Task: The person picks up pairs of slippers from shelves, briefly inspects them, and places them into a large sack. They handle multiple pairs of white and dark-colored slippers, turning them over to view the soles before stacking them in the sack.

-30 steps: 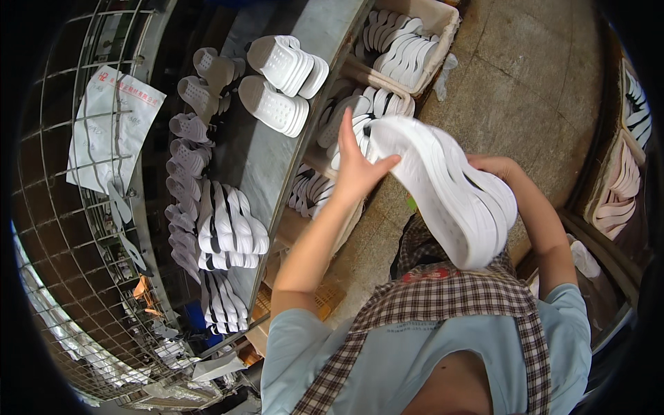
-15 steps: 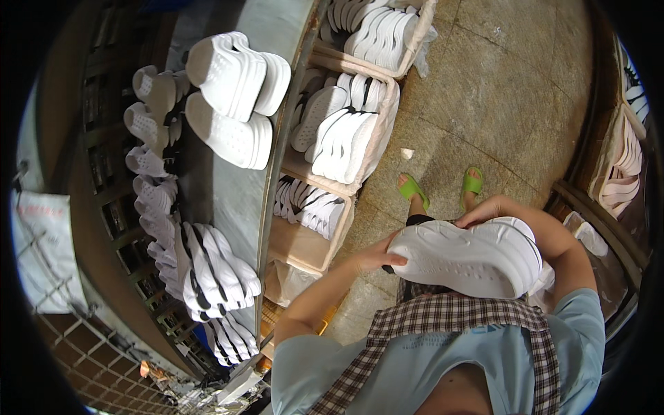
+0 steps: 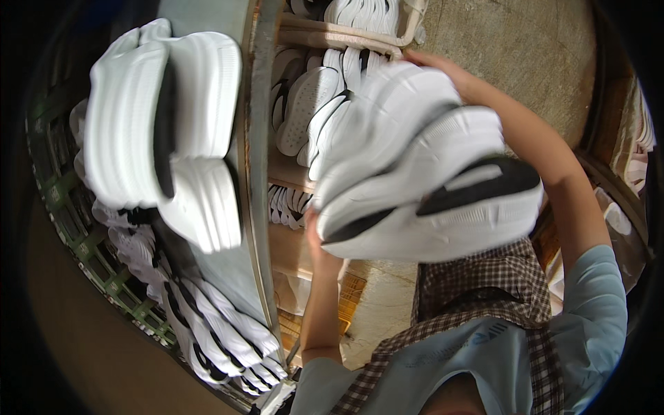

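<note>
A thick stack of white shoe soles (image 3: 394,114), blurred by motion and fanned apart, is held up in front of me between both hands. Dark gaps show between several of the soles. My left hand (image 3: 318,241) grips the stack's lower left end, close to the bench edge. At the upper end, the fingers of my right hand (image 3: 430,62) are wrapped round the far side, partly hidden by the soles. Nearest on the left, a tall pile of white soles (image 3: 128,131) stands on the grey metal bench (image 3: 216,268), with a smaller stack (image 3: 207,200) against it.
Beyond the bench edge, shelved bins with pale rims (image 3: 325,29) hold more white soles (image 3: 304,114). A row of soles (image 3: 214,332) leans at the bench's near end. Green crates (image 3: 55,200) line the far left. The floor (image 3: 519,41) runs behind my right arm.
Both hands have lifted the sole stack from my waist, up and to the left. It is now tilted and fanned. My view has shifted closer to the bench.
</note>
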